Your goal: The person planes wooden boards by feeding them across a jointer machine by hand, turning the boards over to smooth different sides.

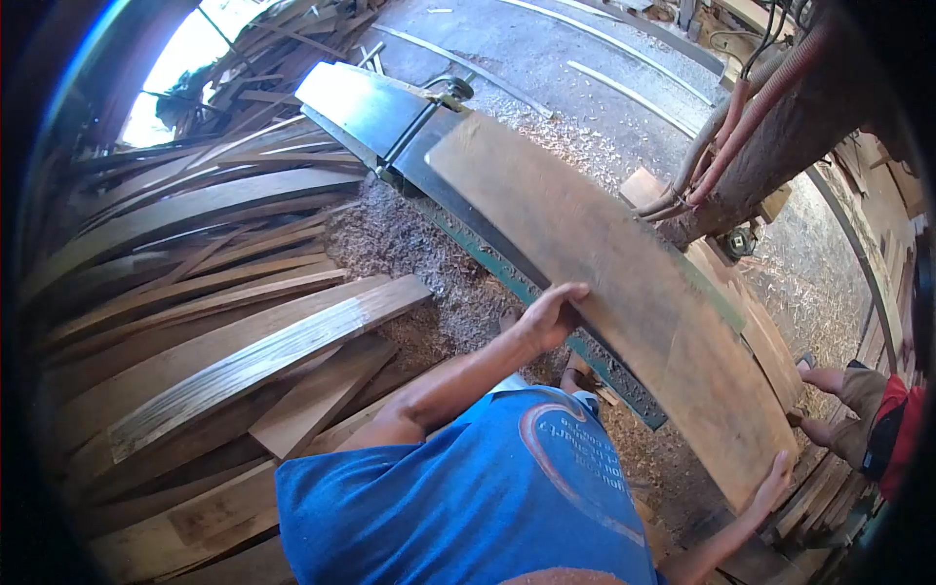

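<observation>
A wide, flat wooden board point(614, 283) lies along the bed of a planing machine point(361, 102), its near end reaching past the machine's edge. My left hand point(558, 314) is at the board's left edge near the middle, with the thumb over the top face and the fingers curled at the edge. At the board's near right corner, my right hand point(772, 484) grips the end, fingers partly hidden by the wood. The machine's bed shows a green side and a dark slot across it at the far end.
Long planks point(263, 361) are piled on the left. A tree trunk point(770, 127) with hoses stands at the right of the machine. Another person point(873, 414) in red is at the right edge. Wood shavings point(419, 263) cover the ground.
</observation>
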The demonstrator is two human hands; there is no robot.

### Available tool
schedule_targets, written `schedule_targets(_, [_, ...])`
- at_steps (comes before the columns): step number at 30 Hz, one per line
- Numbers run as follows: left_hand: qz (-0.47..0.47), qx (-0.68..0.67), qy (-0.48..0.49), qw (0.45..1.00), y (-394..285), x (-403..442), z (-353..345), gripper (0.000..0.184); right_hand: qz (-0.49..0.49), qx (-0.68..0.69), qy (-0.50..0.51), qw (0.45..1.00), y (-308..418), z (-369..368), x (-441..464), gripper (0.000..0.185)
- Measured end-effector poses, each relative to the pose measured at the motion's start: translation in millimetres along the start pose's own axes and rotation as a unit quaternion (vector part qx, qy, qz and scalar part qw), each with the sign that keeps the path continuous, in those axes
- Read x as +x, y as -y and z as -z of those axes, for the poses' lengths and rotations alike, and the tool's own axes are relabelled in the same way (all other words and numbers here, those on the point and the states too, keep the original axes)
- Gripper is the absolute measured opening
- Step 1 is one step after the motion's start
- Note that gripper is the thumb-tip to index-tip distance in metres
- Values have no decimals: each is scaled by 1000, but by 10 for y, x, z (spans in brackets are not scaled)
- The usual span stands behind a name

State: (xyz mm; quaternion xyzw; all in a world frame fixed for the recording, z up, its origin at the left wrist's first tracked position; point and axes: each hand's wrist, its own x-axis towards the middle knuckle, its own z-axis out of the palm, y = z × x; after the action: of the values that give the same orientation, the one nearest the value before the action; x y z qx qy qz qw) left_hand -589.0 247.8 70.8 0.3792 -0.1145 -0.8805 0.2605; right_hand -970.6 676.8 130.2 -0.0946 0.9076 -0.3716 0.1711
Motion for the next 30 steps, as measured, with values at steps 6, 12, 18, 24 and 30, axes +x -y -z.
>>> schedule_targets(6, [7,-33,-30,999,-56,-215,77,31,-21,3,0,1000,551,60,-453,73])
schedule_targets(12, [251,628,20,736,-1172,-365,52,46,1,85,75,994,264,-600,-145,67])
schedule_targets(18, [-242,765,-253,541,-1299,486,-148,70,150,152,31,976,388,-860,112,54])
schedule_targets(24, [-263,799,-321,436,-1124,909,-47,92,137,118,68,981,432,-1166,326,45])
schedule_targets(30, [-272,797,-318,437,-1468,912,274,96,168,54,90,980,787,-1389,-13,37])
